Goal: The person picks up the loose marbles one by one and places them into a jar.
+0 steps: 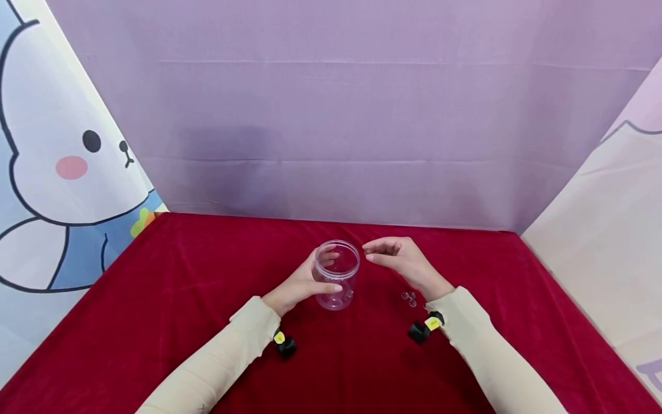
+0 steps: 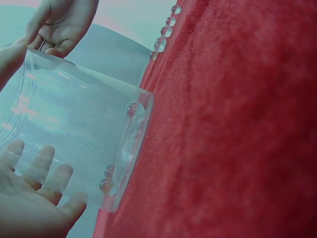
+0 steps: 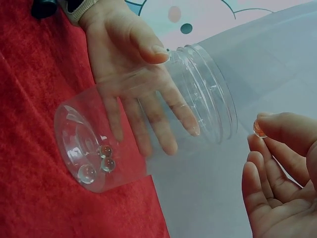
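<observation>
A clear plastic jar with a threaded, lidless mouth stands on the red cloth, tilted little if at all. My left hand holds it from the left, thumb in front and fingers round the back. Inside, at the bottom, lie 3 clear glass marbles. Just right of the jar's rim, my right hand pinches one marble between thumb and index finger, apart from the jar. In the left wrist view the right hand shows beyond the jar, its marble hidden.
Several loose clear marbles lie on the red cloth below my right wrist; the left wrist view shows such marbles in a row. A lilac curtain rises behind the table, with printed panels at the sides.
</observation>
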